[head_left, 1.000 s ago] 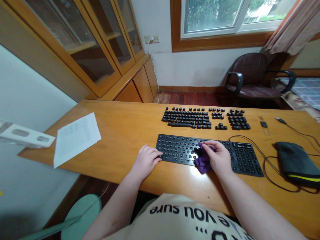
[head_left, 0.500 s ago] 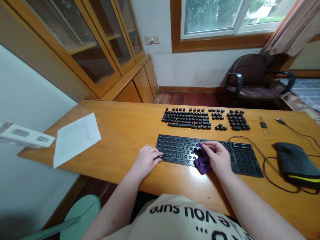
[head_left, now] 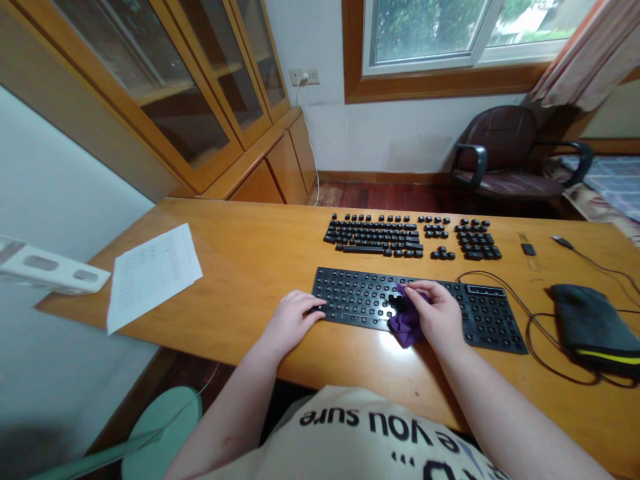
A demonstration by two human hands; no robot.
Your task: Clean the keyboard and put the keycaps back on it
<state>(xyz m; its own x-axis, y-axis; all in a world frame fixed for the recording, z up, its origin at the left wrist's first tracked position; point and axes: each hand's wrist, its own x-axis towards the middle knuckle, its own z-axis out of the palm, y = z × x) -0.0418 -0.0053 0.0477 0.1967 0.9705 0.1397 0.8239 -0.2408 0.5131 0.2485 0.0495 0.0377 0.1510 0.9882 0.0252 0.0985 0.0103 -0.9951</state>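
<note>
On the tabletop (head_left: 260, 267) we have the stripped keyboard frame (head_left: 490, 317) near the front edge, every keycap (head_left: 373, 238) already off and laid in rows just behind it. Our right hand (head_left: 437, 317) pinches the purple cloth (head_left: 404, 325) on the frame's middle; which sockets are already wiped, we can't tell. Our left hand (head_left: 293, 320) rests half-curled at its left end, holding nothing.

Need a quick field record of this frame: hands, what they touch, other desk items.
left hand: flat on desk, fingertips at left end of keyboard base
right hand: grip closed on purple cloth, pressed on base
base state: keycaps off
keycaps: laid out in rows behind base
paper sheet: left on desk
dark pouch: right, beside cable
</note>
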